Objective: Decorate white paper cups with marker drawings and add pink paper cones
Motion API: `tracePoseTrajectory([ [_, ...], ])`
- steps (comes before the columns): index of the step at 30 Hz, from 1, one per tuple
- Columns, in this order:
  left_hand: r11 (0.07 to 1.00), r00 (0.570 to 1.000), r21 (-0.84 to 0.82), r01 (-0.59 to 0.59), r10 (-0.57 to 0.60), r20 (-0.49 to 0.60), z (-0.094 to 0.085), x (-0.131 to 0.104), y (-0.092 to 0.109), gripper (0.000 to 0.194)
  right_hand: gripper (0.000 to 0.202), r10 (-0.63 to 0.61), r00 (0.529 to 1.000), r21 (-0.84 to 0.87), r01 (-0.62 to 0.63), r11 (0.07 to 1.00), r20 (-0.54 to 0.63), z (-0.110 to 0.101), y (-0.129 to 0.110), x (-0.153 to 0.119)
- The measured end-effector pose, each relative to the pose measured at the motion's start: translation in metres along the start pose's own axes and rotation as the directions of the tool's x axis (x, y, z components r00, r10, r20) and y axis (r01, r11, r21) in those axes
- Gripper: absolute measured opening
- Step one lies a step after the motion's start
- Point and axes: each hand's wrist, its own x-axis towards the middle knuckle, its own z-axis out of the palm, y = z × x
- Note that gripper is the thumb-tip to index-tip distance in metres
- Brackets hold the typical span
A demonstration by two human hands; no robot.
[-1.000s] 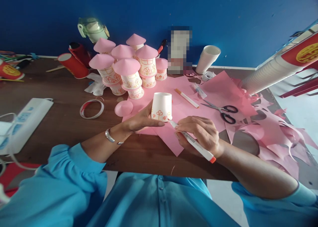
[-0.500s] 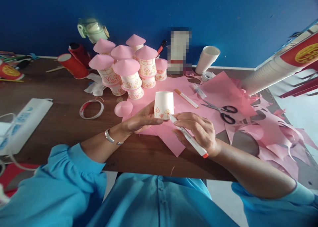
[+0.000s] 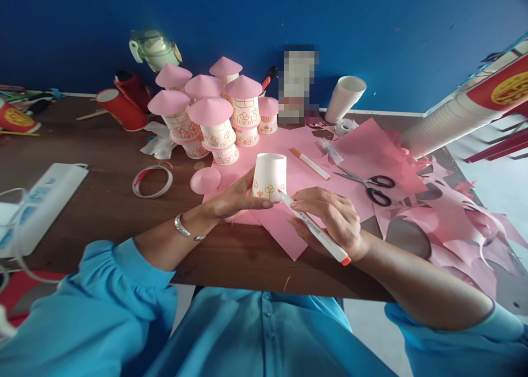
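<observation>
A white paper cup [image 3: 270, 172], turned upside down with small red and yellow flowers drawn near its rim, is held by my left hand [image 3: 236, 197]. Closed around a white marker [image 3: 319, 234] with an orange-red end is my right hand [image 3: 330, 215]; the marker's tip touches the lower right of the cup. Behind them at the left stand several decorated cup towers [image 3: 218, 131] with pink cone roofs. Another marker [image 3: 310, 163] with an orange end lies on the pink paper [image 3: 284, 234].
Black-handled scissors [image 3: 373, 189], a glue tube [image 3: 331, 151] and pink scraps [image 3: 457, 217] lie at the right. A tape roll [image 3: 152, 181] and a power strip [image 3: 45, 209] are at the left. Stacked cups [image 3: 344, 99] lean near the blue wall [image 3: 396, 42].
The cup has turned a little and shifted slightly left, bringing its yellow flower towards the middle. My right hand and the marker have moved slightly right and down.
</observation>
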Motion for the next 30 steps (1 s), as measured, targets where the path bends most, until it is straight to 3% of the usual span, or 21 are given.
tracePoseTrajectory([
  [4, 0.999, 1.0, -0.032, 0.005, -0.005, 0.02, -0.0007, -0.0008, 0.0007, 0.068, 0.021, 0.008, 1.0, -0.011, -0.008, 1.0, -0.008, -0.0011, -0.0014, 0.0007],
  [10, 0.999, 0.999, -0.009, -0.043, 0.044, 0.029, -0.0005, -0.0011, 0.0002, 0.057, 0.019, 0.022, 0.999, 0.005, -0.022, 1.0, 0.024, -0.0014, -0.0049, 0.0012],
  [30, 0.993, 0.999, 0.116, -0.033, 0.031, 0.022, -0.0006, -0.0014, 0.0001, 0.062, 0.02, 0.053, 0.996, 0.011, -0.053, 0.999, 0.069, -0.0007, -0.005, 0.0003],
])
